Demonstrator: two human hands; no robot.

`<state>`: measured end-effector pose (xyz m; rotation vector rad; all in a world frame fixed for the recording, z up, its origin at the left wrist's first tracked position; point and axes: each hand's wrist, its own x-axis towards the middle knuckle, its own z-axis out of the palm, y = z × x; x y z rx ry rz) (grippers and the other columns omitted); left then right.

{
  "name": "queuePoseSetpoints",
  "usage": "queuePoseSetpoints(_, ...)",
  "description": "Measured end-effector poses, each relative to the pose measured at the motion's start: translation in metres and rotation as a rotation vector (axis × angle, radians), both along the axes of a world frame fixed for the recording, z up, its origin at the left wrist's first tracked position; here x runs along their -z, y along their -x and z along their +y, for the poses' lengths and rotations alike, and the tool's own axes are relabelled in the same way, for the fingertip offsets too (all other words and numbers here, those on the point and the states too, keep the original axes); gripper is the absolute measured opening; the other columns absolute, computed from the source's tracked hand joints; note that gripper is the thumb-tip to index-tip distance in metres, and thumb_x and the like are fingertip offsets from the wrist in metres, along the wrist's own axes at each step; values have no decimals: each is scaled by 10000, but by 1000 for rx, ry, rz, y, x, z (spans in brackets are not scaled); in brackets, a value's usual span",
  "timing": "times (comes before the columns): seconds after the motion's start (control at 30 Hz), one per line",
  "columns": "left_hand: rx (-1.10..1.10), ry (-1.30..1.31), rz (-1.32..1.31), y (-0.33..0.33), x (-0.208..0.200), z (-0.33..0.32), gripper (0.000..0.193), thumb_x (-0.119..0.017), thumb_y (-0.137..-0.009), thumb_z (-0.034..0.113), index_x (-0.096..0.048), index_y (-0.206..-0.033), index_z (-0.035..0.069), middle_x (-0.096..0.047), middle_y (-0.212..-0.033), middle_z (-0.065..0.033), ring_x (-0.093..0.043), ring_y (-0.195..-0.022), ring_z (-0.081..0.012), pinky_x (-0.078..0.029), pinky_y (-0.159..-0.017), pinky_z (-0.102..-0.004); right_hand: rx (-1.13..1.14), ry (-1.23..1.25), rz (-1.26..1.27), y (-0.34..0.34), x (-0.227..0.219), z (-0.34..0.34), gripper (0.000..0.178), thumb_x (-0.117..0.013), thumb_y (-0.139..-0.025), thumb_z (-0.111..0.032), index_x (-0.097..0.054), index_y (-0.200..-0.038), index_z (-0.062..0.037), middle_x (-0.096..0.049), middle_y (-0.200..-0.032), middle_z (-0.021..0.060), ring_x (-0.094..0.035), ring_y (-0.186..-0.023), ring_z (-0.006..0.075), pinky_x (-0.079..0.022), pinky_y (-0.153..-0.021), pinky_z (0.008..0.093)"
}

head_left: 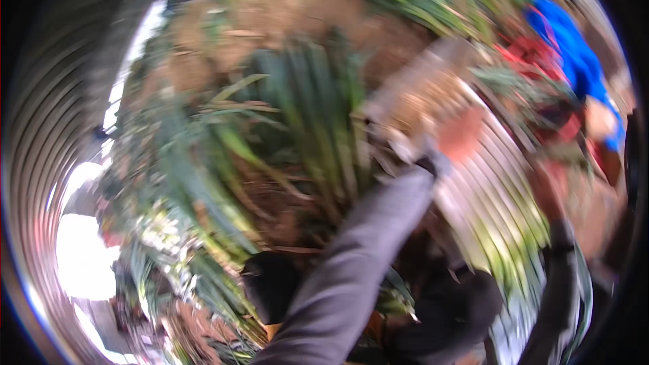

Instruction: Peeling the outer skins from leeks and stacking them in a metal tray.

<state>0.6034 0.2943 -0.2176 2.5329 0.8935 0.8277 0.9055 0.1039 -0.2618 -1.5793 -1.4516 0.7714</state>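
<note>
Leeks (487, 169) lie side by side in a slanting row, right of centre, in a blurred, downward fisheye view. Their pale stems run from the upper left of the row toward the lower right, where they turn light green and then spread into bluish-green leaves. At the upper end is a brown, stringy clump of roots (422, 108).

The left forearm, in a grey sleeve (358, 243), reaches up from the lower edge across the middle. The left hand (460, 134) is over the upper part of the row, just beside the roots. Its fingers are smeared by blur, so whether it is gripping or only resting on the stems cannot be told. The right hand (547, 192) is at the right side of the row, its dark sleeve rising from the lower right. It too is blurred; whether it is open or closed cannot be told.

Left of the row, a large heap of loose leeks (314, 115) with dark green leaves fans out, and more green leaves (433, 0) lie along the top. Brown ground (297, 17) shows between them. At the upper right is bright blue clothing (574, 47), with something red (531, 61) beside it, too smeared to name. A grey ribbed wall (40, 135) curves down the far left, beside a glaring white opening (84, 257).
</note>
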Motion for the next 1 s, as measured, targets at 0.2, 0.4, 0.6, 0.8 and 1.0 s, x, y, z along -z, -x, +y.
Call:
queuePoseSetpoints(0.2,1,41,150,27,-39,-15,450,-584,-866,137,-503,-1284,-7,-495,-1203,-167,-536,-1059,-339,-492,-885,-432,61,166,-683,83,-110,-25,377,-520,-968,-172,-532,-1322,-45,-605,-1158,253,-579,-1016,430,-437,-903,483)
queuePoseSetpoints(0.4,6,164,95,13,-42,-7,528,-705,-764,109,-526,-1244,-19,-503,-1157,-174,-538,-1079,-354,-499,-878,-444,101,348,-750,-7,-44,-90,488,-522,-965,-162,-432,-1432,-55,-552,-1319,225,-534,-1200,387,-436,-979,461)
queuePoseSetpoints(0.6,59,26,178,-6,-36,5,424,-708,-778,207,-594,-1133,5,-518,-1110,-170,-553,-1057,-326,-511,-821,-435,19,488,-685,-58,-13,-99,477,-487,-987,-186,-424,-1439,-47,-529,-1352,200,-519,-1239,342,-446,-988,416)
queuePoseSetpoints(0.8,-26,133,-370,40,45,66,355,-579,-894,321,-563,-1145,71,-512,-1224,-134,-467,-1173,-247,-397,-991,-393,-205,422,-636,-39,50,-27,461,-466,-1004,-207,-427,-1438,-59,-505,-1383,180,-514,-1250,307,-455,-989,386)
queuePoseSetpoints(1.0,62,476,-652,-40,46,22,243,-507,-893,231,-551,-1078,80,-556,-1090,-105,-508,-1072,-279,-445,-908,-406,-164,546,-696,-150,43,-114,446,-445,-1021,-229,-431,-1438,-71,-481,-1414,160,-508,-1261,271,-465,-990,356)
